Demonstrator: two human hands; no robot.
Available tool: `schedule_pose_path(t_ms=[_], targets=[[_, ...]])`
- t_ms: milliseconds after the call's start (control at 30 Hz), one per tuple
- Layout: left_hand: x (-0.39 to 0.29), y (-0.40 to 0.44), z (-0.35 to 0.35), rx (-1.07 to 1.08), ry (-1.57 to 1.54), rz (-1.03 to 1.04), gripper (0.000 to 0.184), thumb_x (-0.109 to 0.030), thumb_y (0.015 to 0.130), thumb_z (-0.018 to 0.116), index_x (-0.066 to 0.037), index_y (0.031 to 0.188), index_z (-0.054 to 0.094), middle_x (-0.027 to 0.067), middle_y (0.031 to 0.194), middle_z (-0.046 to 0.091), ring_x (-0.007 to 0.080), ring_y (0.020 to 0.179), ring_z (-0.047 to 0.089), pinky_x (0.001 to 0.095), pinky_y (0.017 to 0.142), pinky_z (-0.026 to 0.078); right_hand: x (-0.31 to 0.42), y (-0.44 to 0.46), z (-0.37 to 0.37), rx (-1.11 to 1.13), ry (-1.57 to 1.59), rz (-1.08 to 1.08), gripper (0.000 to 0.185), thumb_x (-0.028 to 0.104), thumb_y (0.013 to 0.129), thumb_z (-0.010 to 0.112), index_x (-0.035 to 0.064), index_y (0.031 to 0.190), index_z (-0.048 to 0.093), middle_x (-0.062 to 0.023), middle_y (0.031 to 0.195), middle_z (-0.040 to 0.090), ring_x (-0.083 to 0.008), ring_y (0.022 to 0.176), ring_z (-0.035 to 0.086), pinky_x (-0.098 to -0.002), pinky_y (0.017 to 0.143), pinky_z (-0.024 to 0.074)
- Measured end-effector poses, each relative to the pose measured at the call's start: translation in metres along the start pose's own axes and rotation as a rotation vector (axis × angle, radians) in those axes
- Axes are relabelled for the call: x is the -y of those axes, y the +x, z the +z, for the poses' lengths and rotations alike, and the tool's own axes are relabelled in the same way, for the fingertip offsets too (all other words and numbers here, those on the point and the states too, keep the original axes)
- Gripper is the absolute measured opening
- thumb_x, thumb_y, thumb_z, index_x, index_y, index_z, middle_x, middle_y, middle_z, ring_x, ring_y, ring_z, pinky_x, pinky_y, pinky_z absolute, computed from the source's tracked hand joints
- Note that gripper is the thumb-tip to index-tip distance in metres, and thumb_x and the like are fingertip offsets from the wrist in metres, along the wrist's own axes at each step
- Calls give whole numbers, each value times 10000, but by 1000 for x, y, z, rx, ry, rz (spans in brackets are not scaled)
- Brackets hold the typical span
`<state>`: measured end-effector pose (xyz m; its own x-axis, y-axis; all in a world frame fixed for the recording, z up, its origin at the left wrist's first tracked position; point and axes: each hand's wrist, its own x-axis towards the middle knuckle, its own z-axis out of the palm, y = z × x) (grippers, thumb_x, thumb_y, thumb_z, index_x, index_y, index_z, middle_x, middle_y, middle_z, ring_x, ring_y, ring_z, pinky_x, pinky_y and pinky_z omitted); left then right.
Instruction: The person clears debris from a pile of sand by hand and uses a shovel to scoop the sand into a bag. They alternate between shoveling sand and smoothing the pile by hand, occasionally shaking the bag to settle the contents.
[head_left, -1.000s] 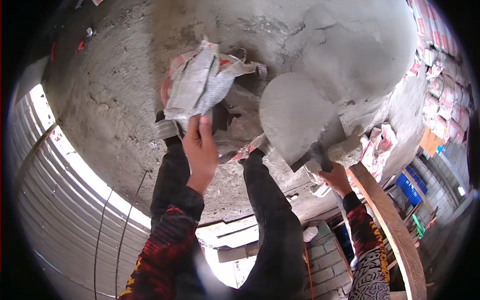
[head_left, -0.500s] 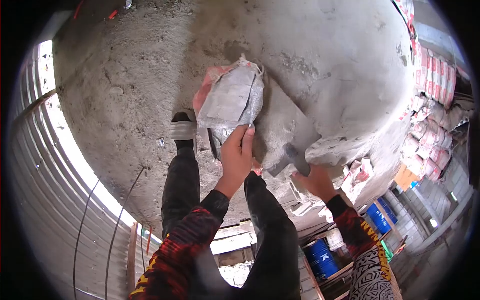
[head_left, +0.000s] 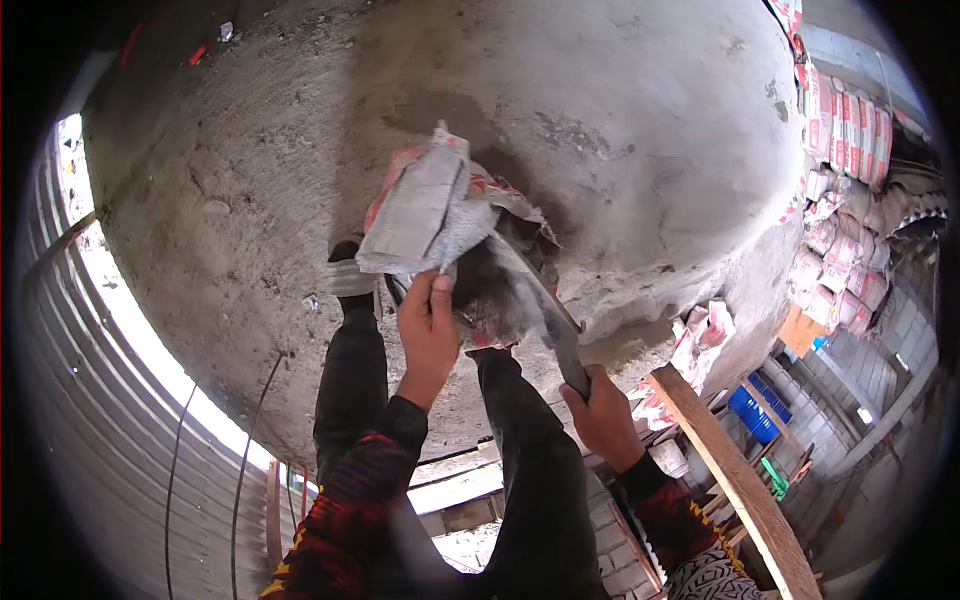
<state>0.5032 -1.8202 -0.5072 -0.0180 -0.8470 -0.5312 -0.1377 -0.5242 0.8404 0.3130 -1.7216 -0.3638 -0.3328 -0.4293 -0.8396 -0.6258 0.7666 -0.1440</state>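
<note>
In the head view, my left hand (head_left: pixel 430 335) is closed on the near edge of a crumpled cement bag (head_left: pixel 415 205), pale with red print. The bag lies low against the grey concrete surface, its near side gaping and dark inside. My right hand (head_left: pixel 605 420) is closed around the near end of a flat grey blade-like tool (head_left: pixel 545 310), seen nearly edge-on. The tool's far end reaches the bag's opening. Its exact kind cannot be made out.
Rough concrete (head_left: pixel 620 120) surrounds the bag. My shoe (head_left: pixel 350 277) is beside its left edge. A timber plank (head_left: pixel 735 480) slants past my right forearm. Torn bag paper (head_left: pixel 703 340) lies right. Beyond are stacked cement bags (head_left: pixel 850 130), a blue drum (head_left: pixel 757 408) and corrugated sheeting (head_left: pixel 100 420).
The tool has turned from showing its broad face to nearly edge-on, and its far end has come to the bag. My right hand has moved slightly left and down. The bag's right side gapes wider.
</note>
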Motion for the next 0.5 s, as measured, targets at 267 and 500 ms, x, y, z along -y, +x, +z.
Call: schedule_pose_path(t_ms=[267, 500], targets=[[-6, 8, 29, -54, 115, 84, 273, -239, 1050, 473, 11, 989, 565, 1, 770, 492, 84, 726, 423, 251, 649, 378, -116, -56, 24, -203, 161, 164, 416, 228, 959, 603, -41, 1217, 419, -134, 808, 614, -242, 679, 633, -391, 627, 494], [18, 4, 53, -48, 221, 175, 279, -230, 1062, 443, -33, 870, 484, -9, 774, 412, 94, 751, 370, 258, 687, 358, -220, -51, 49, -214, 650, 289, 284, 275, 985, 561, 20, 1087, 491, -82, 737, 611, -178, 646, 622, -337, 611, 497]])
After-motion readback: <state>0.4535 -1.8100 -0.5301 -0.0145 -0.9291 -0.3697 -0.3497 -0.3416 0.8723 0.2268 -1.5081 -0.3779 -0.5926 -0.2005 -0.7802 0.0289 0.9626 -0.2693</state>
